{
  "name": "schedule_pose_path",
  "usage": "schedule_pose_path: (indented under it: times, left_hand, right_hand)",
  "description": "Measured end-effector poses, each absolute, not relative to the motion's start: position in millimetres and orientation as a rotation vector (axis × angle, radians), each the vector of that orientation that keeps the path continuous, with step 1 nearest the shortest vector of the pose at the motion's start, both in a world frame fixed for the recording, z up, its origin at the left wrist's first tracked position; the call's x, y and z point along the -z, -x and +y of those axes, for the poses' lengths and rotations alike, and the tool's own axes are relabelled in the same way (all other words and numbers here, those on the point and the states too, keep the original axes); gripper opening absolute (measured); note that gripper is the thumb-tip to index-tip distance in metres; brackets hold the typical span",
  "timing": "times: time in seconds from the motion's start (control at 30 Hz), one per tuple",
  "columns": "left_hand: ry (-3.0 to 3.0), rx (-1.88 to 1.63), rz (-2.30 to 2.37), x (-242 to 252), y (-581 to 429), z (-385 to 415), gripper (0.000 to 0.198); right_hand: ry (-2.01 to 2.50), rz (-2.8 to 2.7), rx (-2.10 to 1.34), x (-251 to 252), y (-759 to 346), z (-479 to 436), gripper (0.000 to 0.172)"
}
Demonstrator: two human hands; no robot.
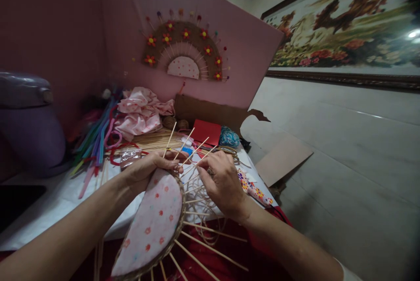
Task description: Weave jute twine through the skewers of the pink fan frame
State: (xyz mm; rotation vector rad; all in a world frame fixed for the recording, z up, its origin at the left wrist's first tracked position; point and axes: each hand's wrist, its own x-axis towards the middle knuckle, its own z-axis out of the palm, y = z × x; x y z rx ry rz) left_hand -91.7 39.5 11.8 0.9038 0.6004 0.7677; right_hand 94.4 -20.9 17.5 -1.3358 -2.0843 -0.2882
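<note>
A half-circle panel (154, 224) covered in white fabric with small red flowers is tilted in front of me, its curved edge bound with brown twine. Thin wooden sticks (213, 250) fan outward from that edge. My left hand (160, 163) grips the panel's upper end, fingers behind the sticks and thumb in front. My right hand (223, 182) is closed, thumb and index fingertips pinched beside one upper stick; a bit of brown twine shows in its curl. Loose loops of twine (210, 224) hang below it, partly behind the sticks.
Behind lie pink fabric (141, 112), colored pipe cleaners (98, 136), a red sheet (206, 132), blue yarn (229, 136) and scissors (229, 152). A purple container (31, 128) stands left. A finished-looking flowered half-circle (183, 38) is on the pink board (243, 53).
</note>
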Motion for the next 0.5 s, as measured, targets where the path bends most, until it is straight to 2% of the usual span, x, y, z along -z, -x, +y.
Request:
schedule_pose_path:
  times: [0.5]
  left_hand:
    - [-0.900, -0.780, 0.572, -10.5, 91.2, 41.4, 0.027]
  right_hand:
    - [1.343, -2.088, 0.346, -16.4, -94.9, -19.5, 0.009]
